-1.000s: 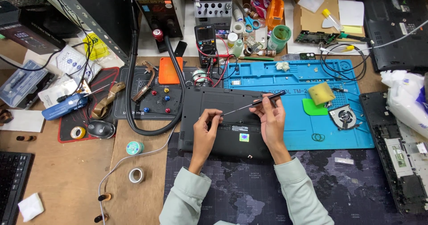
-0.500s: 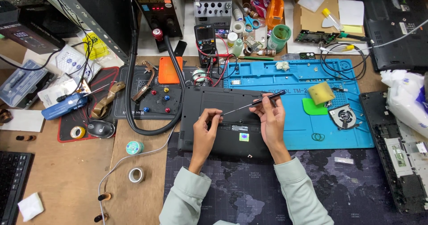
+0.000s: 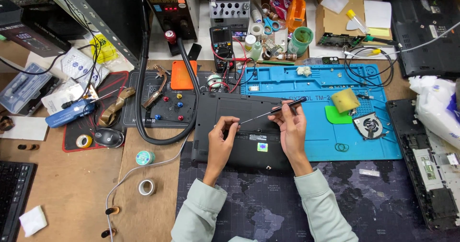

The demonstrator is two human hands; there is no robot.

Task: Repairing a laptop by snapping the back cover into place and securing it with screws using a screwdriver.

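A black laptop (image 3: 230, 109) lies bottom-up in the middle of the bench. My right hand (image 3: 291, 129) grips a thin black-handled screwdriver (image 3: 282, 109) held nearly flat, its metal tip pointing left. My left hand (image 3: 223, 139) rests on the laptop's underside with its fingertips pinched at the screwdriver's tip. Both sleeves are pale green. Whether a screw sits under the tip is hidden by my fingers.
A blue repair mat (image 3: 316, 86) holds a yellow sponge (image 3: 345, 100), a green pick and a small fan (image 3: 369, 125). A thick black hose (image 3: 143, 103) loops left of the laptop. Other laptop parts (image 3: 426, 170) lie right; tape rolls (image 3: 146, 187), a mouse and a multimeter (image 3: 222, 44) stand around.
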